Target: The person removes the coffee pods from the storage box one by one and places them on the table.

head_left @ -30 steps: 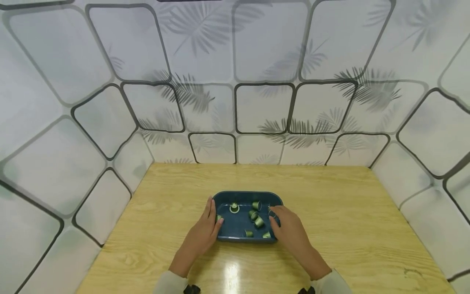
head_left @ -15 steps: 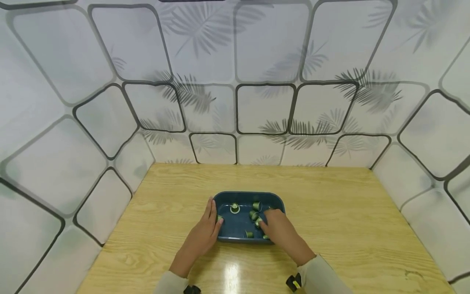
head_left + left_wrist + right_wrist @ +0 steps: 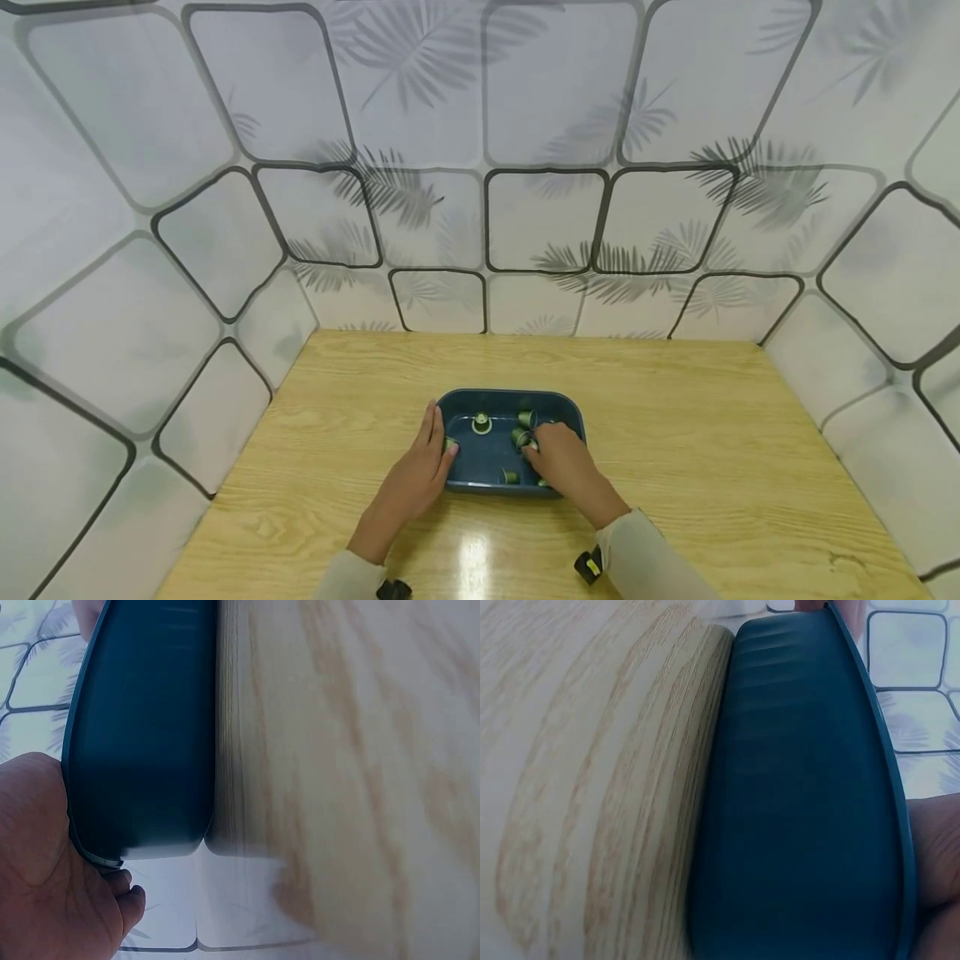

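A dark blue rectangular tray (image 3: 480, 463) stands on the table with several green coffee capsules in it. My left hand (image 3: 418, 477) holds its left end, thumb over the rim and fingers along the outer wall. In the left wrist view those fingers bend round the tray's corner. My right hand (image 3: 566, 465) reaches into the right half, thumb and fingers pinching at a coffee capsule (image 3: 531, 447) that they partly cover. Two capsules lie just beside it, one a tipped capsule (image 3: 527, 417). A capsule (image 3: 482, 423) stands on its rim at the back left; another capsule (image 3: 509, 477) lies near the front wall.
The wooden table (image 3: 675, 433) extends around the tray on every side. Patterned white panels (image 3: 540, 217) rise behind it and at both sides. The tray's outer wall (image 3: 802, 787) fills much of the right wrist view.
My right hand has moved left from the tray's right end to the middle cluster of capsules, its fingers closing there. The left hand keeps its place on the tray.
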